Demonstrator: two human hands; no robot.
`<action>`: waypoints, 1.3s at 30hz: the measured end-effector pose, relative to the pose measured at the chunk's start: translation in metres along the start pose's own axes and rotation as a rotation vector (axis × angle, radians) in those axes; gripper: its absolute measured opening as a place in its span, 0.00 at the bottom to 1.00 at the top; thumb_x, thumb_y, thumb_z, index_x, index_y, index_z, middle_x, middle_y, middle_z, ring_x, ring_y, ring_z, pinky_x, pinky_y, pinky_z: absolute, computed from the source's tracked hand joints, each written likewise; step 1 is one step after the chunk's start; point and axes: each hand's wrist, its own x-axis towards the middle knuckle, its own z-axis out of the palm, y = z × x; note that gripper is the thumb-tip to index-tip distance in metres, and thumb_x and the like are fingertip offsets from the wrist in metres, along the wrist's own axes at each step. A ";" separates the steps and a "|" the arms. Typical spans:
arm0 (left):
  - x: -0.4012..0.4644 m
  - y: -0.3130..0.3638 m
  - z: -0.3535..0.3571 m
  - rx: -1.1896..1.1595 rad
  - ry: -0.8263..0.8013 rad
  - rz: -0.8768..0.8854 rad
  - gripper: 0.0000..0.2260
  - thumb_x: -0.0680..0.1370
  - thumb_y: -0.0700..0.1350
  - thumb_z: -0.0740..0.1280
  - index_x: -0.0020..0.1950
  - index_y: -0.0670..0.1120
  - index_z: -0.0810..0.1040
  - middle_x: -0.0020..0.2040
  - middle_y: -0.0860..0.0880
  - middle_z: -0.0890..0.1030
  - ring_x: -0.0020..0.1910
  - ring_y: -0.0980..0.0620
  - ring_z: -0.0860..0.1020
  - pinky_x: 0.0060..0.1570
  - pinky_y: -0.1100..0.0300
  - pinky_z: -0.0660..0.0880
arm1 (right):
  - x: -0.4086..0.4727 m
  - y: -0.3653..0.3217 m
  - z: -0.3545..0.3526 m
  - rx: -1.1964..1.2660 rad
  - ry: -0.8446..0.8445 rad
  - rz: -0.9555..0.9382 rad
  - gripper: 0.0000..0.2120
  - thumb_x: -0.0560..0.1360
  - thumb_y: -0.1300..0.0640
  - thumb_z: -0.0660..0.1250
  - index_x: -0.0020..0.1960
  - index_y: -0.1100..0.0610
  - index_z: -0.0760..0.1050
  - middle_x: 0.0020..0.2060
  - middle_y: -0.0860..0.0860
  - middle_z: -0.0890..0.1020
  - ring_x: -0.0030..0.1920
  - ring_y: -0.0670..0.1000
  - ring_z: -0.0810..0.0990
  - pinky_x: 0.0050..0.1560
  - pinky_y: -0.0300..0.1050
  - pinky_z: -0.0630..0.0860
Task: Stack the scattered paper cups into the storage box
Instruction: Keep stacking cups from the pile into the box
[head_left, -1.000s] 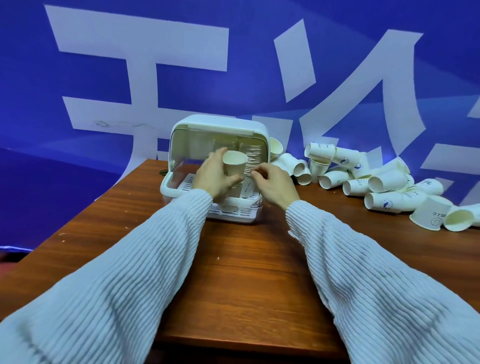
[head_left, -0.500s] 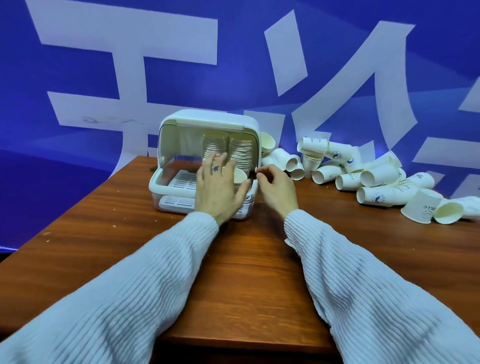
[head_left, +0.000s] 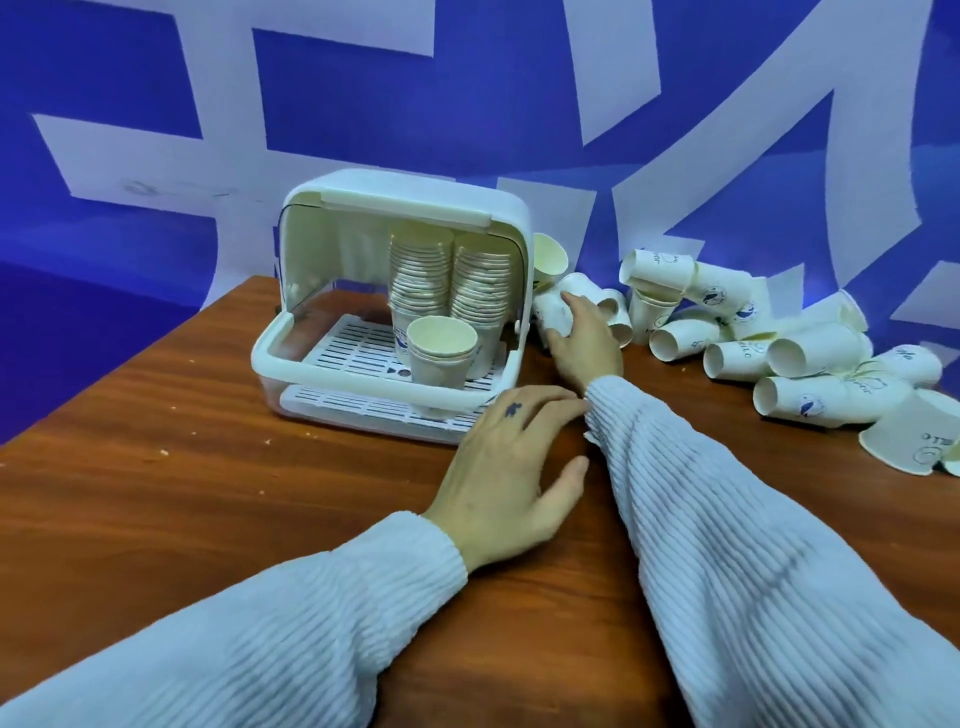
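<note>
A white storage box (head_left: 363, 387) with its lid raised stands on the table. Inside are two tall stacks of paper cups (head_left: 449, 283) and a short stack (head_left: 441, 351) in front of them. Scattered white paper cups (head_left: 789, 353) lie in a heap to the right of the box. My right hand (head_left: 584, 340) reaches to the cups beside the box and curls around a lying cup (head_left: 553, 312). My left hand (head_left: 511, 467) rests flat on the table in front of the box, fingers spread, holding nothing.
The wooden table (head_left: 208, 493) ends at its left edge and front edge. A blue wall with large white characters (head_left: 467, 104) stands right behind the box and the cups.
My left hand has let go of the short cup stack in the box and drawn back onto the table. My right hand has moved right from the box to the scattered cups.
</note>
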 end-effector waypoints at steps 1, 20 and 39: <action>-0.001 0.000 0.000 -0.013 0.001 -0.024 0.20 0.77 0.46 0.70 0.69 0.45 0.76 0.66 0.49 0.76 0.68 0.49 0.73 0.69 0.53 0.69 | 0.004 0.001 0.003 -0.034 -0.022 0.005 0.29 0.81 0.51 0.66 0.80 0.53 0.64 0.77 0.54 0.70 0.74 0.58 0.71 0.69 0.56 0.71; -0.008 0.012 -0.007 -0.058 -0.081 -0.196 0.20 0.79 0.47 0.68 0.71 0.49 0.74 0.67 0.52 0.73 0.66 0.52 0.74 0.62 0.56 0.72 | -0.022 -0.004 0.003 0.144 -0.025 0.100 0.34 0.72 0.47 0.73 0.73 0.52 0.63 0.64 0.58 0.77 0.62 0.62 0.78 0.60 0.53 0.75; -0.001 0.007 -0.007 0.074 0.127 -0.205 0.28 0.75 0.47 0.75 0.73 0.48 0.70 0.77 0.44 0.59 0.72 0.42 0.69 0.65 0.43 0.75 | -0.146 -0.001 -0.060 1.019 -0.506 0.172 0.27 0.77 0.36 0.66 0.66 0.55 0.76 0.45 0.51 0.83 0.39 0.50 0.78 0.37 0.43 0.71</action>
